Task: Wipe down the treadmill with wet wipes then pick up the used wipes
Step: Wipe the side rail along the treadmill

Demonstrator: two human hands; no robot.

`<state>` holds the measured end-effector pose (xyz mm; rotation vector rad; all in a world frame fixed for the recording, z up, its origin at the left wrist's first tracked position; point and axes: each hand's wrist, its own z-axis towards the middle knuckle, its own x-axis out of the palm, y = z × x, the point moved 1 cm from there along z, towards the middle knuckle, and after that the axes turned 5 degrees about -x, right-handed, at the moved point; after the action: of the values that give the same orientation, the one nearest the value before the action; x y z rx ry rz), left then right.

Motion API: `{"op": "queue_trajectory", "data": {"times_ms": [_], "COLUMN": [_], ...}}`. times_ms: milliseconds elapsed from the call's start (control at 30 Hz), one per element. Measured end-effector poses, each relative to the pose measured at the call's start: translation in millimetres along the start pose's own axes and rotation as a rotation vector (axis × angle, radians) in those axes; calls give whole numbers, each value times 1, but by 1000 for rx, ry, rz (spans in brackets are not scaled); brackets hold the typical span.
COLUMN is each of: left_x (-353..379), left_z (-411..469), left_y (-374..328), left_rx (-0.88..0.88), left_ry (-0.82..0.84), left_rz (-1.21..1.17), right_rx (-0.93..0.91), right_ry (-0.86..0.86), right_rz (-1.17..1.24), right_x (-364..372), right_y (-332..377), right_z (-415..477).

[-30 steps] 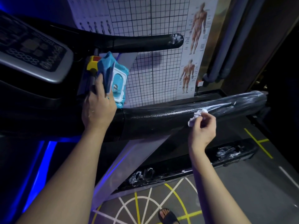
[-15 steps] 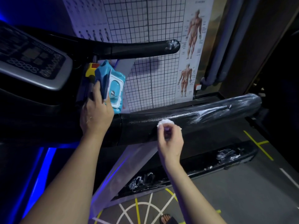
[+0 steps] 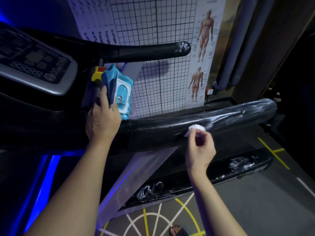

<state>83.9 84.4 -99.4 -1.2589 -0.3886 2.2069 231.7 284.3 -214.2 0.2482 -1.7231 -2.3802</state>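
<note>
Nearest, at the bottom edge, a sandalled foot point(image 3: 178, 230) stands on grey floor painted with yellow and white lines point(image 3: 153, 217). Above it runs the treadmill's black side rail point(image 3: 221, 171), streaked with white smears. The right hand point(image 3: 200, 147) reaches up from below with its fingers curled in, pinching a crumpled white wipe point(image 3: 196, 129) between thumb and fingertips and pressing it against the near face of the thick black handrail point(image 3: 238, 118). Wet, shiny streaks run along the handrail from the wipe toward its rounded right end. To the left, where the handrail meets the treadmill body, the left hand point(image 3: 102, 123) grips a blue pack of wipes point(image 3: 121, 92), fingers wrapped round its lower part, the pack upright with its flip lid facing right. A yellow knob point(image 3: 96, 74) sits just behind the pack. Further left lies the grey-rimmed console point(image 3: 34, 60). Beyond, the second handrail point(image 3: 150, 51) crosses in front of a grid chart point(image 3: 153, 23) and an anatomy poster point(image 3: 204, 48) on the wall.
</note>
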Motion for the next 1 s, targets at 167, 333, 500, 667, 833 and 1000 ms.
{"op": "queue_trajectory", "data": {"times_ms": [167, 333, 500, 667, 833, 1000], "left_x": [1, 1, 2, 2, 2, 1], "left_z": [0, 0, 1, 1, 1, 0], "left_y": [0, 1, 2, 2, 2, 2], "left_rx": [3, -2, 1, 6, -13, -6], "left_ry": [-14, -2, -12, -21, 9, 2], "left_rz": [-6, -10, -5, 3, 3, -13], "right_rx": [-64, -43, 32, 118, 22, -6], "right_ry": [195, 212, 47, -73, -8, 266], "right_rz": [39, -37, -64, -73, 8, 3], "right_x": [21, 27, 13, -8, -6, 13], "right_y": [9, -2, -18, -21, -4, -4], "right_z": [-43, -31, 4, 30, -1, -32]}}
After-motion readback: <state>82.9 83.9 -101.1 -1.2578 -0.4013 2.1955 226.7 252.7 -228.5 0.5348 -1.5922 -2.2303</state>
